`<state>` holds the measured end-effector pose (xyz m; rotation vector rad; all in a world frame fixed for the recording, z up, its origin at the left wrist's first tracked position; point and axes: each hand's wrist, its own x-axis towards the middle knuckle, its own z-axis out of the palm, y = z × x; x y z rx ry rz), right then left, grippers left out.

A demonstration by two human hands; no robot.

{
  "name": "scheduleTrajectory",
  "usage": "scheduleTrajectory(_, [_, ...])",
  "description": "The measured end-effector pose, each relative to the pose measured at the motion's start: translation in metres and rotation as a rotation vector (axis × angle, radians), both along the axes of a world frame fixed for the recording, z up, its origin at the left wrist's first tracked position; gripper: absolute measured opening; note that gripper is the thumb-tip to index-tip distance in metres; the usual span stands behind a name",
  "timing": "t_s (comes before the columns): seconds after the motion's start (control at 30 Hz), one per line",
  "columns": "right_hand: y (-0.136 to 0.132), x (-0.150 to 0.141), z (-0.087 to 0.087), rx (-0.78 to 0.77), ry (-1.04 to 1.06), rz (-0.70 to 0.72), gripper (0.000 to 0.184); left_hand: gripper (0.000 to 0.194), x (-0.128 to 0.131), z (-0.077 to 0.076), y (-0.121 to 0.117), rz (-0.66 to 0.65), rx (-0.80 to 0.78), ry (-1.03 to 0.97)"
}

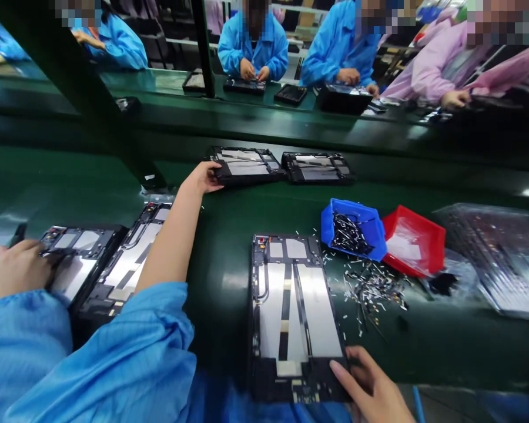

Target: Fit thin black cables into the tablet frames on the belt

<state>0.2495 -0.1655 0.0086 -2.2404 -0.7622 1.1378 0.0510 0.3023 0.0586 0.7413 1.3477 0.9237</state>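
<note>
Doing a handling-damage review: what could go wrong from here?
Loose bits lie right beside the near open device, whose corner the right hand holds; some might get inside.
The left hand holds one end of the far device, close to its neighbour; a slip could knock both together.

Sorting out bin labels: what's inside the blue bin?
The blue bin holds a tangled heap of thin black pieces, with some light bits among them. The heap covers the bin's floor, so whatever lies underneath can't be seen.
</note>
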Motion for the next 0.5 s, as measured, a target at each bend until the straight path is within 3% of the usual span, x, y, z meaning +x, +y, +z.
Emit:
scheduleTrajectory(0.17, [0.01,0.005,0.016,0.135,-0.2,0.081,0.045,0.011,0.004,0.022,-0.052,0.01,0.096,-0.279])
scheduleTrajectory(0.27, [0.014,0.001,0.026,0.172,-0.308,0.148,0.043,0.01,0.006,0.035,-0.096,0.061,0.168,-0.382])
scheduleTrajectory(0.4, [0.022,0.002,0.024,0.148,-0.282,0.203,0.043,0.012,0.005,0.036,-0.188,0.116,0.31,-0.548])
scheduleTrajectory(0.5, [0.026,0.007,0.021,0.169,-0.222,0.213,0.043,0.018,0.006,0.017,-0.266,0.173,0.278,-0.626])
